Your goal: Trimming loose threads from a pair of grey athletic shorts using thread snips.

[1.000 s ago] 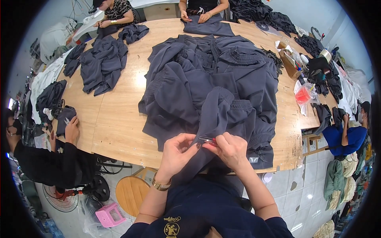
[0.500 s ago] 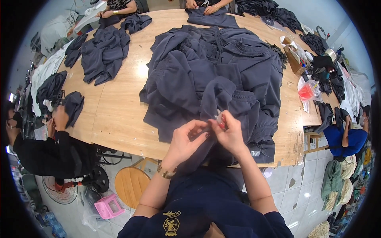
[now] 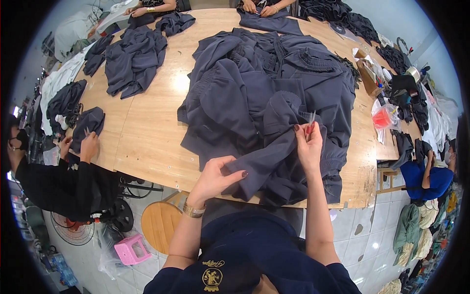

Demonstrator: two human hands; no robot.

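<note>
A stretched length of dark grey garment [image 3: 262, 166] runs between my two hands at the table's near edge. My left hand [image 3: 218, 179] grips its lower left end, with the thumb on top and the other fingers behind the cloth. Upright in my right hand [image 3: 309, 147] is a pair of thread snips [image 3: 312, 120], blades pointing away from me and a bit of red showing at the fingers. That hand is closed round the snips beside the garment's right end; whether it also pinches cloth I cannot tell. Beneath lies a big pile of dark grey garments [image 3: 220, 98] with gathered elastic waistbands.
The wooden table [image 3: 156, 117] carries more dark garments [image 3: 134, 61] at the far left. A bag with red drink [image 3: 383, 117] stands right. Co-workers sit left, right and across; the left one holds small scissors. A round stool [image 3: 161, 228] and pink stool [image 3: 132, 249] stand below.
My hands have moved apart, the right one up and rightward with the snips, the left one slightly down. The garment between them is now spread out. The left co-worker's hand has lowered.
</note>
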